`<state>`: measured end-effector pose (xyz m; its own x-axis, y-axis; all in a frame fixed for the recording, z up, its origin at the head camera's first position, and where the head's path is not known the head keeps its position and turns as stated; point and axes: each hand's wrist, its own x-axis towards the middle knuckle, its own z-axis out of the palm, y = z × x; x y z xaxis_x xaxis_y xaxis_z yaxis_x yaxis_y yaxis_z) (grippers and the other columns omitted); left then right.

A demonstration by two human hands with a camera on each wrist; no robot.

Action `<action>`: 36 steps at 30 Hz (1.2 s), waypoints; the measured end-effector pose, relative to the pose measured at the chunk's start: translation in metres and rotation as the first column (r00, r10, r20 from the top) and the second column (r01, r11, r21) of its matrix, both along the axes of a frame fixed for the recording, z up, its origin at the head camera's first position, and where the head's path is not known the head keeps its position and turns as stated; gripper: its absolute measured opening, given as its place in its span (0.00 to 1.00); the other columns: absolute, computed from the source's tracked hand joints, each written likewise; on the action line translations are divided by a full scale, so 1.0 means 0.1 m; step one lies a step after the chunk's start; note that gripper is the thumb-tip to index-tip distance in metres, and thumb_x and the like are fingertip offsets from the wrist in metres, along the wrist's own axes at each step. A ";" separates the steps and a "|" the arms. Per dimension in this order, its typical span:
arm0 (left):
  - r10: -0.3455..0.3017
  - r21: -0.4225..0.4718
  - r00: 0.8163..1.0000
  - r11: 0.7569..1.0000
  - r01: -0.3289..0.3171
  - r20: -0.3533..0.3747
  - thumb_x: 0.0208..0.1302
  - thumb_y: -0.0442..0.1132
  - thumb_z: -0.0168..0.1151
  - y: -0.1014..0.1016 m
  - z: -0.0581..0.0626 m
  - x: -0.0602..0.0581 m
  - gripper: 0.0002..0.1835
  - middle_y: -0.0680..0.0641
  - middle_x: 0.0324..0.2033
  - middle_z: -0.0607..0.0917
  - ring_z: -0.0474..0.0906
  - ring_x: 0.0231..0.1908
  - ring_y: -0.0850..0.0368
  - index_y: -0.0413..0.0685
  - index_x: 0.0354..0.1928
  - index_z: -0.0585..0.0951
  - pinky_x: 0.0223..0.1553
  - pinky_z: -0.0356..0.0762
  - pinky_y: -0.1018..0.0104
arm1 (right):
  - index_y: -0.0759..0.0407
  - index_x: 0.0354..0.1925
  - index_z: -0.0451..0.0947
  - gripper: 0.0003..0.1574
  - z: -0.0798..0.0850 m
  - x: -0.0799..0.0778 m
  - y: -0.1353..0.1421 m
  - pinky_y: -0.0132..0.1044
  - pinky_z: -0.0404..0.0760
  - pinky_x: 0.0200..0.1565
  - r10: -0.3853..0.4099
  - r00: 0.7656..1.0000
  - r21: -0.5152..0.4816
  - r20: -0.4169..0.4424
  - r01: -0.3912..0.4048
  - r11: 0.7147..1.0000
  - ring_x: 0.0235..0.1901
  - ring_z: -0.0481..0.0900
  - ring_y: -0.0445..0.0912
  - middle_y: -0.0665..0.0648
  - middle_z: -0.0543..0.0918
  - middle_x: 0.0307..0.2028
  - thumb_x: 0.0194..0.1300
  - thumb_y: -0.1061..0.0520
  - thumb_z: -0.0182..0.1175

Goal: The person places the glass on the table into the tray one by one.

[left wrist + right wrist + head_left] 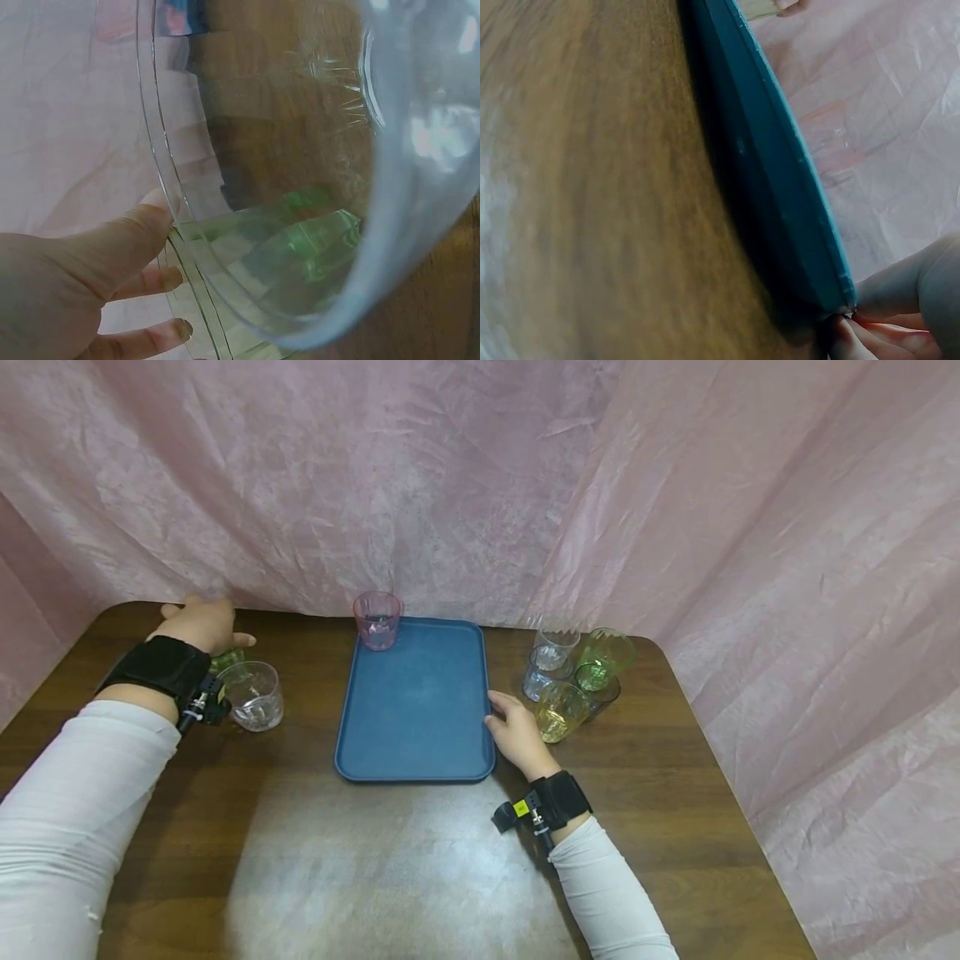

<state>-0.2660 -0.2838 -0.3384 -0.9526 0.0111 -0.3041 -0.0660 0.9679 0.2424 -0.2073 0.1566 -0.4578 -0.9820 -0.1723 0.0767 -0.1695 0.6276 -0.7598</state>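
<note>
My left hand [195, 625] reaches over a green glass [227, 660] at the back left, its fingers spread. In the left wrist view the thumb and fingers are right at the green glass's rim, and a clear glass [292, 90] fills the foreground. That clear glass stands just in front of the green one in the head view. My right hand [520, 735] pinches the right edge of a blue tray [420, 702], thumb above the rim and fingers below, as the right wrist view shows. A pink glass [377, 622] stands at the tray's back left corner.
To the right of the tray stand several glasses close together: a yellow glass [561, 714], a green glass [609, 652], a dark glass [600, 693] and clear ones. A pink curtain [450, 485] hangs along the back edge of the wooden table [637, 827].
</note>
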 end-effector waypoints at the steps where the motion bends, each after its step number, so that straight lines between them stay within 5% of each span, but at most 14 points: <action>1: -0.004 -0.004 1.000 1.000 0.004 -0.002 0.75 0.46 0.58 0.00 -0.01 -0.01 0.35 0.07 0.57 0.49 0.46 0.56 0.04 0.19 0.62 0.59 0.49 0.63 0.14 | 0.73 0.67 0.70 0.28 0.00 0.00 0.00 0.49 0.73 0.67 0.001 1.000 0.000 -0.003 -0.001 1.000 0.64 0.74 0.60 0.70 0.73 0.66 0.70 0.68 0.58; 18: -0.005 -0.011 0.999 1.000 0.004 -0.036 0.74 0.45 0.59 0.01 -0.06 -0.06 0.36 0.07 0.59 0.48 0.44 0.58 0.04 0.18 0.64 0.58 0.47 0.64 0.13 | 0.73 0.67 0.70 0.28 0.02 -0.01 0.01 0.48 0.73 0.67 0.002 1.000 -0.008 -0.008 -0.002 1.000 0.65 0.74 0.59 0.70 0.72 0.67 0.71 0.68 0.57; 31: -0.142 -0.093 0.984 0.987 0.132 -0.107 0.72 0.42 0.60 0.02 -0.10 -0.13 0.33 0.09 0.56 0.62 0.53 0.59 0.10 0.15 0.61 0.64 0.60 0.51 0.17 | 0.73 0.67 0.70 0.29 -0.01 0.00 0.01 0.48 0.73 0.67 0.009 1.000 -0.002 -0.012 -0.009 1.000 0.65 0.74 0.59 0.70 0.73 0.66 0.71 0.68 0.58; 36: -0.147 -0.084 0.978 0.987 0.135 -0.151 0.73 0.41 0.60 0.15 0.00 -0.10 0.31 0.10 0.53 0.63 0.56 0.57 0.10 0.15 0.59 0.65 0.57 0.60 0.18 | 0.73 0.67 0.70 0.29 -0.01 -0.01 0.01 0.48 0.73 0.67 0.011 1.000 0.002 -0.013 -0.011 1.000 0.64 0.75 0.59 0.69 0.73 0.66 0.71 0.68 0.58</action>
